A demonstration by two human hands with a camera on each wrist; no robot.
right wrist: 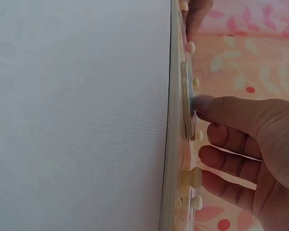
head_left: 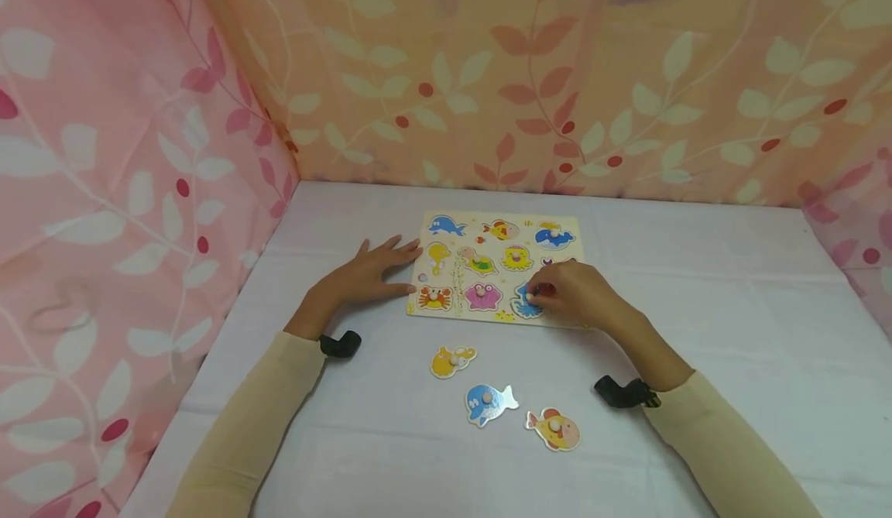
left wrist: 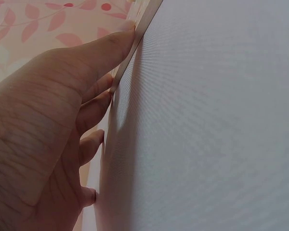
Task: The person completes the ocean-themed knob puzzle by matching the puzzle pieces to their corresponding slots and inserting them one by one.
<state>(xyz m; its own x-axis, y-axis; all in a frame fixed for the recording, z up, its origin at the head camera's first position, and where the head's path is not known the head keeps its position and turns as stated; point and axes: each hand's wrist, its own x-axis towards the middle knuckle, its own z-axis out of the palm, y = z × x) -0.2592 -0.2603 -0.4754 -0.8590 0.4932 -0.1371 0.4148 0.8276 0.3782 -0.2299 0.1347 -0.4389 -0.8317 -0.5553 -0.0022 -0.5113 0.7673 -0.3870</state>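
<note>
The right hand [head_left: 581, 293] pinched the blue puzzle piece [head_left: 526, 310] at the lower right of the puzzle board [head_left: 567, 222] — probably best turned gently, then pressed level — while the left hand [head_left: 365, 274], fingers spread, met the left edge.

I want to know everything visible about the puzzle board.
The puzzle board is a thin, pale rectangle, apparently wood, printed with sea animals, bearing knobbed pieces. It lies flat on a white cloth. The left hand touches its left edge; the right hand holds a blue piece at its near right part.
</note>
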